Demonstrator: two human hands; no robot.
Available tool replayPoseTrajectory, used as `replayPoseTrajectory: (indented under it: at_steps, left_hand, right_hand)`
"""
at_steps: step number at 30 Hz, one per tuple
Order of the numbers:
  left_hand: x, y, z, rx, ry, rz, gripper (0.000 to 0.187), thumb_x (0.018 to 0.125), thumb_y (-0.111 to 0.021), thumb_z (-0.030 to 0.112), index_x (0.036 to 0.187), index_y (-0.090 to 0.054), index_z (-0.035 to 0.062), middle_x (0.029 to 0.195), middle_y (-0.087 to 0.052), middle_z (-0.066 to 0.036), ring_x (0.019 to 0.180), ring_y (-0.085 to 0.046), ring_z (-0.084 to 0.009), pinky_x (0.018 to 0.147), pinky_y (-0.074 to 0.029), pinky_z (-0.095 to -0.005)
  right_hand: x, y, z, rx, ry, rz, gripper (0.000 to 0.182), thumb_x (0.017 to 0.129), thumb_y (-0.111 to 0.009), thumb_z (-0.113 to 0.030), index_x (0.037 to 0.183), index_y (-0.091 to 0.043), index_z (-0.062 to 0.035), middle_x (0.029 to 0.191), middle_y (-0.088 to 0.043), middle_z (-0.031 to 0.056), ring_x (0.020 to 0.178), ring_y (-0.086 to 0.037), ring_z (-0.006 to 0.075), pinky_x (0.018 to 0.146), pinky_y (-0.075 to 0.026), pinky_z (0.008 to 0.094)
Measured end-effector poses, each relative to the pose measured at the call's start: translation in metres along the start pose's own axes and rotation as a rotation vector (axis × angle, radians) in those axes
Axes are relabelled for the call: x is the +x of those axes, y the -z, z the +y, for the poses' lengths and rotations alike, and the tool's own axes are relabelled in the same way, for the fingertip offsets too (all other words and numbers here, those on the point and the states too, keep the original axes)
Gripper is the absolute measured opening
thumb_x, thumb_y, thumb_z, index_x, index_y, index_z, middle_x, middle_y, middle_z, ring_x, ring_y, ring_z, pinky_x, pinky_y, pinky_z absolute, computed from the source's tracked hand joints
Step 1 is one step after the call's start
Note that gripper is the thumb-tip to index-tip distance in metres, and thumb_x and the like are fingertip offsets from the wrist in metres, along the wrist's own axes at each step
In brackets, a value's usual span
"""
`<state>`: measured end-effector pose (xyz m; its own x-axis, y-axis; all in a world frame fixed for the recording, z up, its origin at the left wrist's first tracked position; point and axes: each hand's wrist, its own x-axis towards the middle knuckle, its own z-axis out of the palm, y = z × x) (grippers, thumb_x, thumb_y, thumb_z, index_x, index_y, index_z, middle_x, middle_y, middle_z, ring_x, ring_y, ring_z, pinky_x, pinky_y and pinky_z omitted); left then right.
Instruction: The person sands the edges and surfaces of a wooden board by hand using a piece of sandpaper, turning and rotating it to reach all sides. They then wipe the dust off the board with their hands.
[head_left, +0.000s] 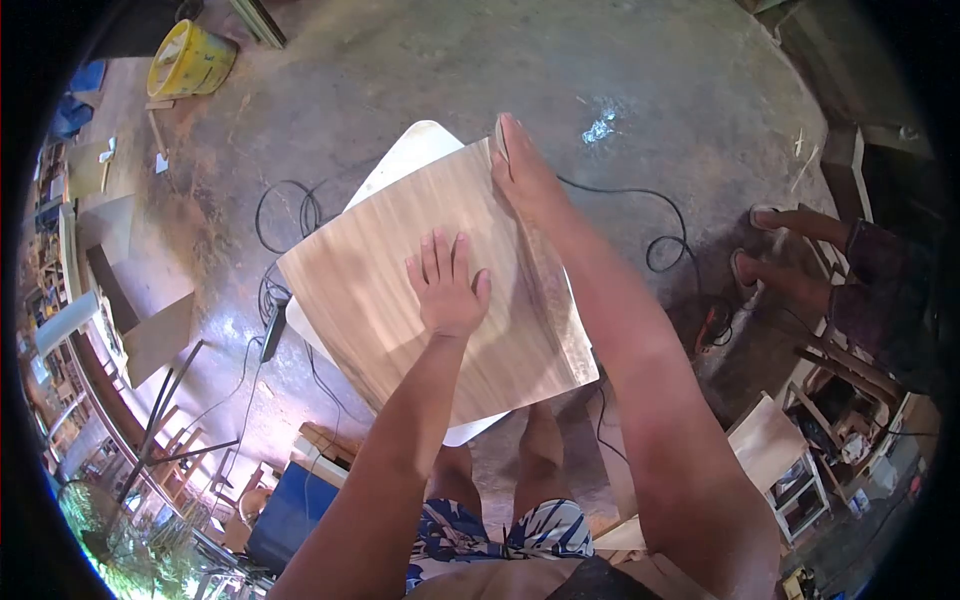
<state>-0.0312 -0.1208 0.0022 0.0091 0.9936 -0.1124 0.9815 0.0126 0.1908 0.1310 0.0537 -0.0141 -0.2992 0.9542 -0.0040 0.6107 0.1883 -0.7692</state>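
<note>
A square wooden board [370,290] with light brown grain lies on a white surface [410,155], which shows past its far and near edges. My left hand [448,295] rests flat on the board's middle, fingers spread and pointing away from me. At the far right corner, my right hand [522,175] is closed by the board's edge. A thin, dark-edged piece shows beside its fingers, too small to name. The right forearm passes over the board's right side and hides part of that edge.
Black cables [665,240] loop across the concrete floor on both sides. A yellow bucket [195,60] stands far left. Another person's legs [800,250] are at the right. Wood pieces [150,340] lie left, near a blue box [292,510]; a small stool [800,495] is right.
</note>
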Motion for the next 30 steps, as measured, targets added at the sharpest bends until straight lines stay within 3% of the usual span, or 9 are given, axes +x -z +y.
replayPoseTrajectory:
  at_steps: [5,8,11,13,15,19,24,27,30]
  left_hand:
    - [0.001,0.001,-0.001,0.003,-0.012,0.011,0.071,0.094,-0.053,0.045,0.155,-0.036,0.0128,0.162,-0.027,-0.020,0.151,-0.021,-0.0386,0.120,-0.011,-0.0608]
    - [0.001,0.001,0.001,0.008,-0.004,0.021,0.071,0.094,-0.053,0.045,0.155,-0.036,0.0123,0.162,-0.028,-0.020,0.150,-0.022,-0.0390,0.119,-0.011,-0.0613]
    - [-0.006,0.000,0.000,0.018,-0.009,0.017,0.071,0.093,-0.053,0.044,0.154,-0.036,0.0120,0.161,-0.029,-0.020,0.150,-0.023,-0.0393,0.119,-0.012,-0.0616]
    - [0.000,0.002,0.001,0.006,-0.013,0.038,0.071,0.093,-0.053,0.044,0.154,-0.037,0.0115,0.161,-0.030,-0.020,0.150,-0.024,-0.0396,0.119,-0.013,-0.0614]
    - [-0.001,-0.001,0.000,0.016,-0.019,0.052,0.071,0.093,-0.053,0.044,0.154,-0.037,0.0112,0.161,-0.030,-0.020,0.150,-0.024,-0.0394,0.119,-0.013,-0.0611]
    - [-0.001,-0.001,0.002,0.032,-0.030,0.073,0.070,0.094,-0.053,0.043,0.154,-0.037,0.0107,0.161,-0.030,-0.020,0.150,-0.023,-0.0387,0.119,-0.013,-0.0604]
    - [-0.002,-0.002,0.001,0.028,-0.035,0.057,0.069,0.095,-0.052,0.044,0.154,-0.037,0.0109,0.161,-0.030,-0.020,0.150,-0.023,-0.0384,0.119,-0.013,-0.0606]
    - [-0.001,-0.003,0.002,0.033,-0.031,0.058,0.068,0.096,-0.051,0.044,0.154,-0.037,0.0108,0.161,-0.031,-0.020,0.150,-0.023,-0.0384,0.119,-0.013,-0.0608]
    - [-0.002,-0.004,0.001,0.036,-0.036,0.062,0.068,0.096,-0.051,0.043,0.154,-0.036,0.0110,0.161,-0.030,-0.019,0.151,-0.022,-0.0383,0.119,-0.013,-0.0610]
  right_hand:
    - [-0.105,0.014,-0.009,-0.006,-0.150,-0.066,0.061,0.102,-0.048,-0.022,0.153,-0.025,0.0039,0.156,-0.033,0.0281,0.148,-0.029,0.0409,0.123,-0.024,0.0457]
    - [-0.163,0.010,-0.001,-0.039,-0.105,-0.046,0.061,0.102,-0.049,-0.023,0.153,-0.026,0.0038,0.157,-0.032,0.0275,0.148,-0.029,0.0406,0.123,-0.024,0.0457]
    - [-0.092,0.010,-0.014,-0.052,-0.162,-0.007,0.062,0.102,-0.050,-0.024,0.152,-0.028,0.0045,0.155,-0.034,0.0285,0.146,-0.031,0.0415,0.121,-0.026,0.0466]
    - [-0.032,0.001,-0.003,0.009,-0.031,0.053,0.062,0.102,-0.051,-0.025,0.151,-0.029,0.0043,0.153,-0.036,0.0296,0.145,-0.033,0.0421,0.120,-0.028,0.0472]
    - [-0.003,0.002,-0.002,0.064,-0.046,0.039,0.061,0.102,-0.051,-0.027,0.150,-0.030,0.0039,0.151,-0.039,0.0299,0.143,-0.035,0.0427,0.119,-0.029,0.0475]
    - [-0.054,0.014,-0.010,0.042,-0.053,-0.016,0.063,0.103,-0.047,-0.023,0.154,-0.022,0.0042,0.156,-0.031,0.0302,0.146,-0.030,0.0425,0.121,-0.025,0.0448]
    - [-0.241,0.018,-0.013,-0.066,-0.210,-0.122,0.067,0.099,-0.055,-0.015,0.155,-0.022,0.0026,0.160,-0.026,0.0258,0.151,-0.023,0.0379,0.123,-0.022,0.0485]
    - [-0.263,0.023,-0.016,-0.126,-0.187,-0.133,0.067,0.099,-0.055,-0.013,0.155,-0.023,0.0025,0.160,-0.025,0.0256,0.150,-0.024,0.0376,0.123,-0.022,0.0480]
    - [-0.180,0.017,-0.015,-0.061,-0.109,-0.029,0.065,0.099,-0.055,-0.015,0.154,-0.024,0.0027,0.159,-0.027,0.0261,0.150,-0.026,0.0378,0.123,-0.024,0.0475]
